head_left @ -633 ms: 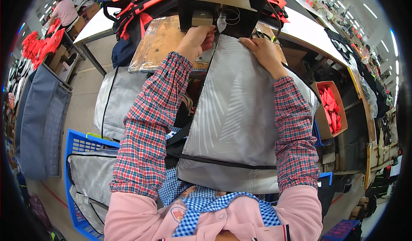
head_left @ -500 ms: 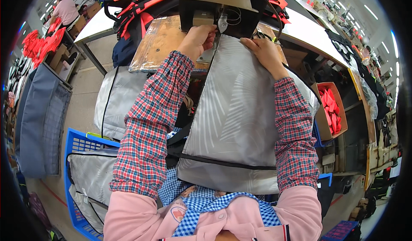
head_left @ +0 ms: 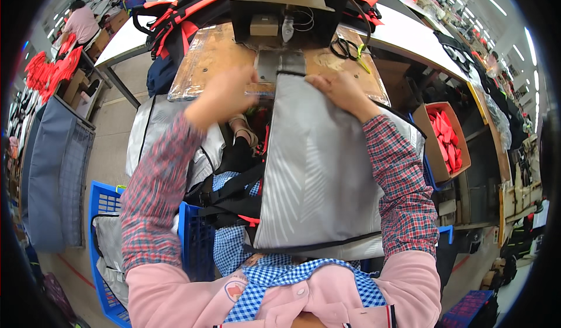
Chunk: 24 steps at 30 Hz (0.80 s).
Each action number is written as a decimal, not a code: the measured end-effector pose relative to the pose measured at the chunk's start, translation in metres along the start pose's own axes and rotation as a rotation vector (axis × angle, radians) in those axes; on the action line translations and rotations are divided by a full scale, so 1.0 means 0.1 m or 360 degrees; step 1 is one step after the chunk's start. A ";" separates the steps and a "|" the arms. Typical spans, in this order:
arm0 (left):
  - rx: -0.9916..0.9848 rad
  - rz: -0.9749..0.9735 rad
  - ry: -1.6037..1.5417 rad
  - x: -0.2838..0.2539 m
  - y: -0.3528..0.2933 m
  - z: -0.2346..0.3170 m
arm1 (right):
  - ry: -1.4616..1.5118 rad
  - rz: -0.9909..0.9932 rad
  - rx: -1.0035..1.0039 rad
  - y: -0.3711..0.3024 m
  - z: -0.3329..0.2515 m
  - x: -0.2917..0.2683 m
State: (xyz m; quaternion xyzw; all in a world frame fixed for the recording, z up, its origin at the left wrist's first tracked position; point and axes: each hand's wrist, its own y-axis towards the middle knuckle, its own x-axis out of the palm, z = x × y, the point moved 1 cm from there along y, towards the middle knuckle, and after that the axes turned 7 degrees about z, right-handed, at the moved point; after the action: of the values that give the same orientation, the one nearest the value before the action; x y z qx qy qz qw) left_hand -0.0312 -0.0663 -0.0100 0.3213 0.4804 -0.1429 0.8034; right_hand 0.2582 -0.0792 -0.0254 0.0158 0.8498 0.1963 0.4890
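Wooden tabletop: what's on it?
A metal plate, the upper end of a grey panel with the right hand on it, and a black-looped tool. The blurred left hand hides part of the front; the black machine, whatever's behind it.

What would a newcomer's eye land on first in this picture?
Probably the large grey leaf-patterned fabric piece filling the centre, with the right hand at its far end. Next, likely the black machine housing at the top middle, and the vivid orange-red pieces in a cardboard box on the right.
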 end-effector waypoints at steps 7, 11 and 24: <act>0.1420 -0.0350 0.0019 0.36 -1.54 1.07 | -0.0100 -0.0552 -0.0203 -0.57 -0.30 0.53; 0.1385 -0.0185 -0.0421 0.48 -1.58 1.18 | -0.0251 0.0046 -0.0736 -1.11 -0.56 0.43; 0.0462 0.0674 -0.1388 -0.12 -0.92 2.60 | -0.0226 0.0877 -0.0079 -3.40 -1.25 -1.94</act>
State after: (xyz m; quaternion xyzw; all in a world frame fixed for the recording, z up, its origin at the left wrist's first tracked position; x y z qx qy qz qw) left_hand 0.0898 -0.3060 0.0519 0.4306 -0.0003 -0.1630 0.8877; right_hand 0.3113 -0.4750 0.0716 0.2481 0.7719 0.3410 0.4757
